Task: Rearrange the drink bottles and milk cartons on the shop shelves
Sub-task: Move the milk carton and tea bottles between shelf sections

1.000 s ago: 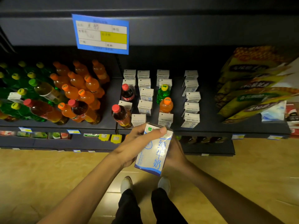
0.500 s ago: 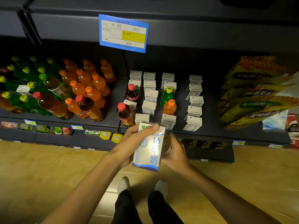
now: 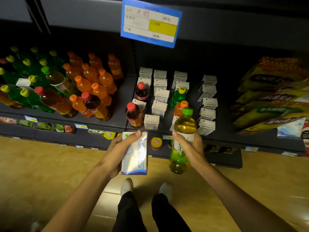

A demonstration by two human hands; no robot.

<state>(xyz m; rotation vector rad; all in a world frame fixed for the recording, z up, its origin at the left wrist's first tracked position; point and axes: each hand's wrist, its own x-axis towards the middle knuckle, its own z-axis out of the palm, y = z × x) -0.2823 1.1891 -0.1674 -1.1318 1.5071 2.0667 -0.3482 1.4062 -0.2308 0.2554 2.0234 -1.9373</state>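
White-blue milk carton (image 3: 134, 154), green-capped bottle (image 3: 182, 139)

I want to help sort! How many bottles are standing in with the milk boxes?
4: cola bottle and red-capped tea bottle at left, green bottle and orange bottle at right. Others may be hidden.

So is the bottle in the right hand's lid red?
No, the bottle gripped by the right hand has a bright green lid, and the drink inside looks yellow-green.

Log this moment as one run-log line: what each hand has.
left hand: holds milk carton | right hand: holds green-capped tea bottle | both in front of shelf
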